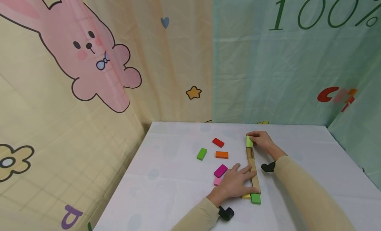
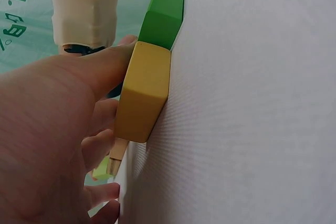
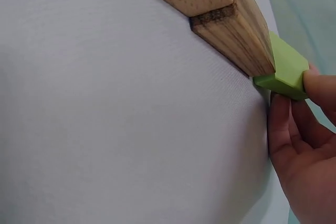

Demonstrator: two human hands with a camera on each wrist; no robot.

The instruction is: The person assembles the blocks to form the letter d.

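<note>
A row of blocks runs away from me on the white table. Its near end is a green block (image 1: 256, 199), followed by pale wooden blocks (image 1: 254, 178), a darker brown wooden block (image 1: 250, 153) and a lime green block (image 1: 249, 141) at the far end. My right hand (image 1: 263, 141) pinches the lime block (image 3: 287, 69) between thumb and fingers, against the brown block's end. Spread fingers of my left hand (image 1: 236, 182) rest along the row's left side, the thumb near the green block. A yellow block (image 2: 143, 93) stands beside the row under that thumb, touching the green block.
Left of the row lie loose blocks: red (image 1: 218, 142), orange (image 1: 221, 155), green (image 1: 201, 154), magenta (image 1: 220, 170) and a pink one (image 1: 217, 181) partly behind my left hand. Printed curtains (image 1: 178, 59) hang at the table's back and left.
</note>
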